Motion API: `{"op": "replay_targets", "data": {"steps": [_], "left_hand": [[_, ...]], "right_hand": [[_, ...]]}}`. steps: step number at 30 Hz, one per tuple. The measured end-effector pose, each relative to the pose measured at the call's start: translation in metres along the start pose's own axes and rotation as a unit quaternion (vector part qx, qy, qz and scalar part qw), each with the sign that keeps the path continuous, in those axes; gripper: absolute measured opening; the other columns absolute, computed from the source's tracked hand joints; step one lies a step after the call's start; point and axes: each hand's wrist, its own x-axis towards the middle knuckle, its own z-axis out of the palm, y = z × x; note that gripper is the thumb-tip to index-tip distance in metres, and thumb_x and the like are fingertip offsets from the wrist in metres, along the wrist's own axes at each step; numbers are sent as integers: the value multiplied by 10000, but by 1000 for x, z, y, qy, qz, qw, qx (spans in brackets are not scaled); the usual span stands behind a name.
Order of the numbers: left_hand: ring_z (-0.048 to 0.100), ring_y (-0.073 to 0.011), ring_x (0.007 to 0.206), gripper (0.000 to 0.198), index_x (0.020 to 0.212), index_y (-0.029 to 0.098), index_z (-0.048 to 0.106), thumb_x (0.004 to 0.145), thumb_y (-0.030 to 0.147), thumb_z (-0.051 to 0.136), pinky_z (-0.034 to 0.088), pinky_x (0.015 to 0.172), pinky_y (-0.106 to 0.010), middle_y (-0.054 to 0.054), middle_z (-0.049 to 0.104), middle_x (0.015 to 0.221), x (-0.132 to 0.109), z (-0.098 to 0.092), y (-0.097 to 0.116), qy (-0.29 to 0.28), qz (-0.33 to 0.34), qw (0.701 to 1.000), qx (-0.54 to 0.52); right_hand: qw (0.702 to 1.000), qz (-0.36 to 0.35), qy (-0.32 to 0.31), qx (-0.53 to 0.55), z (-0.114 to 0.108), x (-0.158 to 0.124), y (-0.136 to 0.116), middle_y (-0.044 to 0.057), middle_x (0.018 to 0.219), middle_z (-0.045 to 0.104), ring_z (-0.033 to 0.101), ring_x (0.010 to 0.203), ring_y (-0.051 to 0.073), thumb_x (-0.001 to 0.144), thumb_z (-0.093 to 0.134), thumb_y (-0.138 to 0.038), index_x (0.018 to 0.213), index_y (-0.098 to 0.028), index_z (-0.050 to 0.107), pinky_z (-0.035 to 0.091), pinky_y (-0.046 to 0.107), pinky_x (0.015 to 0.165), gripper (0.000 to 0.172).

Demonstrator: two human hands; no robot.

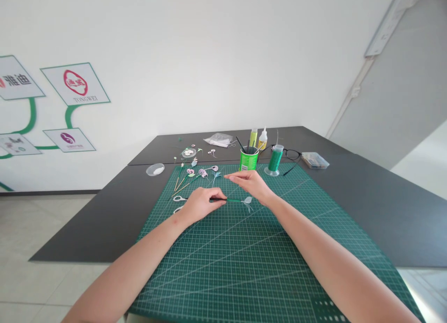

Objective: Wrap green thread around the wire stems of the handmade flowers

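Stem: the green stem (234,200) sits over the near-middle of the mat (261,253), its visible end reaching out from the left hand (204,202) toward the right.
Long axis: left to right, nearly level across my view, with the pale tip (247,200) at the right end.
Left hand: pinching the stem between thumb and fingers, toward its left end; a dark stretch shows at the grip.
Right hand: the right hand (253,183) hangs just on the far side of the stem, fingers drawn together and pointing left; I cannot tell whether anything thin is caught between them.
Nearer hand: the left, being in contact; the right looks apart from the stem, which lies on its near side.
Blue flower: the blue flower (216,175) is just left of the right fingertips, on the far side of the left hand.
Scissors: white-handled scissors (179,198), partly hidden by the left hand.
Far side: the green can (248,162) and the spool (275,159), both beyond the right hand.
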Motion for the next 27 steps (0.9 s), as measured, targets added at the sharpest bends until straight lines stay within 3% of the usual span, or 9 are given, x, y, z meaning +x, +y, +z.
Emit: {"op": "replay_targets", "data": {"steps": [3, 7, 9, 13, 18, 22, 27], "left_hand": [[734, -180, 794, 72, 864, 252, 739, 876, 315, 706, 538, 782, -283, 25, 794, 887, -1, 0, 0, 4, 3, 1000, 5], [717, -171, 773, 46, 861, 254, 740, 872, 284, 707, 529, 762, -278, 26, 783, 869, -2, 1, 1, 25, 14, 1000, 12], [708, -172, 771, 57, 864, 248, 741, 877, 288, 702, 523, 735, -275, 16, 778, 864, -2, 0, 2, 49, 19, 999, 12], [696, -175, 765, 104, 894, 234, 739, 886, 327, 692, 529, 693, -276, -5, 770, 863, -1, -1, 3, 130, 16, 991, -26], [713, -199, 858, 130, 923, 222, 716, 882, 342, 693, 561, 772, -303, -23, 764, 908, 1, -2, -1, 220, -20, 973, -61], [717, -209, 919, 151, 962, 220, 715, 889, 349, 685, 559, 805, -311, -36, 766, 971, 4, -3, -4, 232, -39, 970, -63], [725, -227, 947, 213, 1040, 228, 741, 897, 363, 660, 547, 821, -331, -42, 784, 1006, 6, -1, -6, 210, -45, 973, -85]], "right_hand": [[999, 27, -22, 2, -2, 2, 3, -34, 474, 453, 308, 492, 85, 785, 713, -543, 1092, -98, 813, 223, 253, 466, 550], [997, 47, -51, 13, -4, 5, 9, -79, 460, 319, 216, 487, 76, 768, 710, -566, 1112, -108, 805, 140, 254, 474, 581], [997, 49, -54, 14, -5, 7, 12, -76, 458, 325, 223, 492, 80, 762, 717, -569, 1106, -113, 807, 142, 257, 482, 579], [997, 55, -55, 7, -6, 9, 16, -35, 516, 473, 264, 514, 83, 722, 752, -598, 1052, -119, 820, 185, 255, 489, 586], [992, 61, -102, -27, -4, 7, 14, -67, 486, 362, 255, 514, 77, 735, 749, -600, 1061, -109, 817, 183, 253, 492, 593], [987, 58, -142, -49, -2, 4, 9, -37, 518, 445, 293, 533, 86, 795, 721, -538, 1106, -110, 813, 227, 264, 502, 537], [987, 63, -139, -54, -1, 4, 11, -39, 529, 445, 286, 529, 84, 786, 730, -529, 1089, -111, 817, 227, 267, 508, 524]]}}
